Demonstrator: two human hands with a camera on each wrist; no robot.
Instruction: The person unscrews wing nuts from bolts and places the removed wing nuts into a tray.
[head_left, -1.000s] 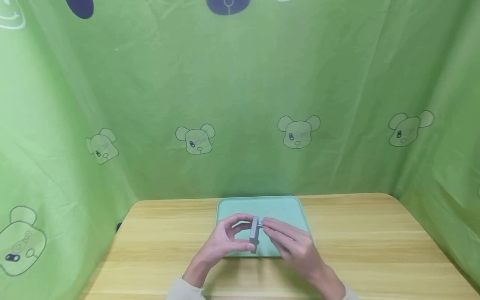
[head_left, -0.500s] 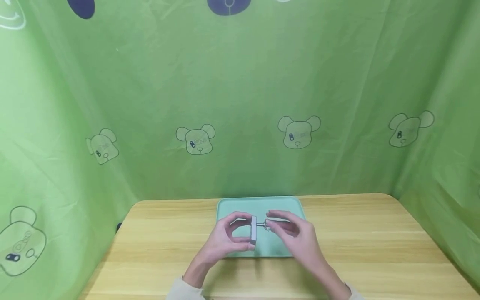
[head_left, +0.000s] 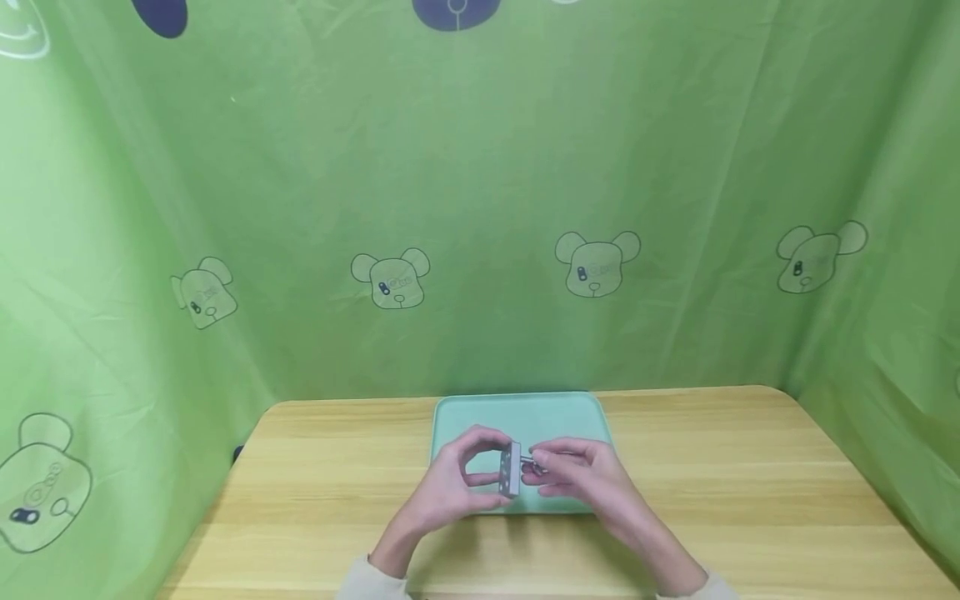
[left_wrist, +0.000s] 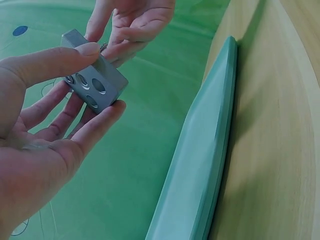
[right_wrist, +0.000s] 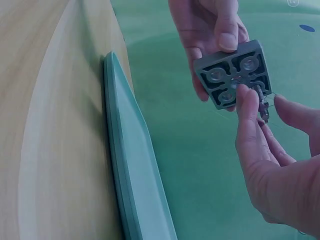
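A square grey metal block (head_left: 510, 471) with round holes is held above the tray by my left hand (head_left: 446, 485). Its thumb presses one edge and the fingers support the opposite edge, as the left wrist view of the block (left_wrist: 96, 84) shows. The right wrist view shows the block's recessed, ribbed face, where a thin threaded screw (right_wrist: 263, 107) stands out near one corner. My right hand (head_left: 592, 475) has thumb and curled fingers around the screw's outer end, with the index fingertip close against the block's face. The fingers partly hide the screw in the head view.
Under the hands, a light green tray (head_left: 487, 408) with a low rim lies on the wooden table (head_left: 337, 467). Green cloth (head_left: 480, 350) with bear drawings hangs behind the table and at both sides.
The right hand's fingers went from straight against the screw to curled around its end, with the thumb now on the near side. The block has turned, so its holed left face shows.
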